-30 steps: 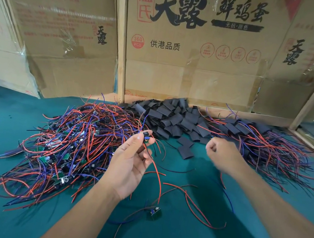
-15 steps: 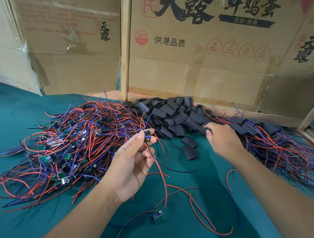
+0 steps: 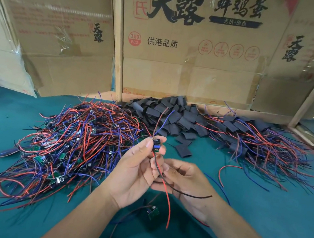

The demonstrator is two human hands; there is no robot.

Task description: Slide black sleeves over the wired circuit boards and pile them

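Flattened cardboard egg boxes [image 3: 195, 42] wall the back of a teal-covered desk [image 3: 258, 227]. Loose black sleeves [image 3: 172, 117] lie heaped at the rear, between tangled wired circuit boards [image 3: 65, 145] and a sleeved pile [image 3: 255, 140]. The left hand [image 3: 132, 176] pinches one small board [image 3: 156, 144] upright; the right hand [image 3: 185, 183], fingers curled, sits just beside its dangling wires.

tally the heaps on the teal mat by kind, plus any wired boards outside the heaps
heap of bare green circuit boards with red and blue wires: 1
heap of empty black sleeves: 1
heap of black-sleeved wired boards: 1
held wired board, pinched by left hand: 1
loose wired board lying on teal mat: 1
total: 5
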